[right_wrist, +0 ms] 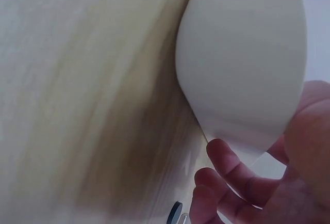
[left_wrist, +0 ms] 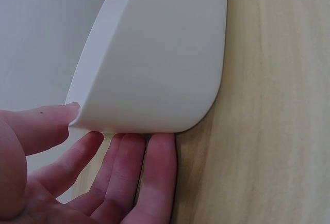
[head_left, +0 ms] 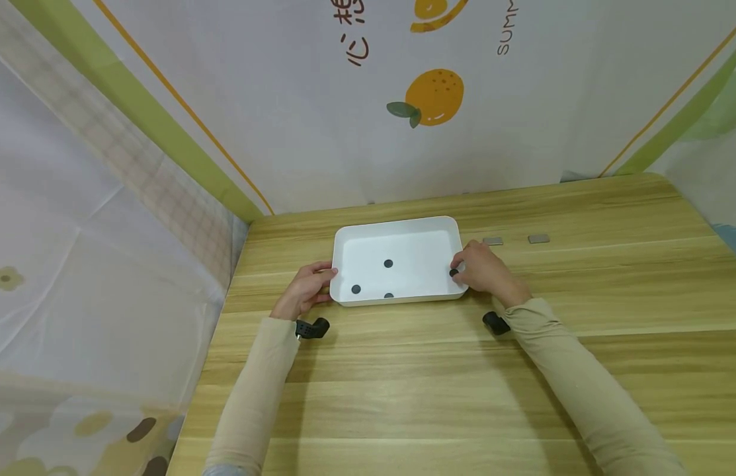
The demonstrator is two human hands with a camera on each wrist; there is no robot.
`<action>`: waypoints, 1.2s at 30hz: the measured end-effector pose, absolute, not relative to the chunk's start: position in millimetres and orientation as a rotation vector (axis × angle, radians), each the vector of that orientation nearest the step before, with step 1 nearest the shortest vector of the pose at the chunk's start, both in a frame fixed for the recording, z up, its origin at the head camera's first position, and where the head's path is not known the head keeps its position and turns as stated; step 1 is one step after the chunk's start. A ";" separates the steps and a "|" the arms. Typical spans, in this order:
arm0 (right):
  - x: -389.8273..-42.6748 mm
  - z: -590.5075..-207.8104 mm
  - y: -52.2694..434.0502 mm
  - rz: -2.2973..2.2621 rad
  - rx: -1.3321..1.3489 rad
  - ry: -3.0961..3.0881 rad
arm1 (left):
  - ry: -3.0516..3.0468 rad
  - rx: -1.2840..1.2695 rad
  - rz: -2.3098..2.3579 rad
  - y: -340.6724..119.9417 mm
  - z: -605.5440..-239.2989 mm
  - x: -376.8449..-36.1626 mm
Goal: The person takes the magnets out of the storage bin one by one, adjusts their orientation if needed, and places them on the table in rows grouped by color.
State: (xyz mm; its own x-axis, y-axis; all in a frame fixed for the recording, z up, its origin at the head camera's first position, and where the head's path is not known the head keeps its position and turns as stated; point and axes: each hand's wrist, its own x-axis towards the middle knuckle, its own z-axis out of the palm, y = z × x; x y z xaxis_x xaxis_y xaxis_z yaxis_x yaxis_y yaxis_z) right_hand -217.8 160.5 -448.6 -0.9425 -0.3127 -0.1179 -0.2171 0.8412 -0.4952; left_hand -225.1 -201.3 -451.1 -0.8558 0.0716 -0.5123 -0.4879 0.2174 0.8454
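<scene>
A white rectangular tray (head_left: pixel 397 223) lies on the wooden table (head_left: pixel 439 390), and both hands hold it by its short ends. My left hand (head_left: pixel 320 281) grips the left end. In the left wrist view its thumb lies on the rim of the tray (left_wrist: pixel 165 53) and the fingers (left_wrist: pixel 149 167) reach underneath. My right hand (head_left: pixel 463 268) grips the right end, its fingers (right_wrist: pixel 227 162) curled below the tray's corner (right_wrist: pixel 242 53). Three black discs (head_left: pixel 388 263) (head_left: pixel 356 289) (head_left: pixel 388 295) lie inside. A further black disc (head_left: pixel 453 272) sits right at my right thumb; contact is unclear.
Two small grey metal plates (head_left: pixel 492 241) (head_left: pixel 538 238) lie on the table just right of the tray. A printed curtain (head_left: pixel 433 99) closes off the back and both sides. The tabletop's left edge (head_left: pixel 215 330) runs close to my left arm.
</scene>
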 end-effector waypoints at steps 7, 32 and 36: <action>-219.3 -450.1 160.2 -0.716 -0.405 2.828 | 2.051 -0.380 1.682 -201.4 -451.5 -224.9; -219.0 -451.8 160.0 -0.638 -0.427 2.834 | 2.065 -0.392 1.679 -200.2 -449.8 -222.9; -218.4 -452.2 160.3 -0.638 -0.443 2.834 | 2.069 -0.391 1.678 -200.0 -449.8 -222.5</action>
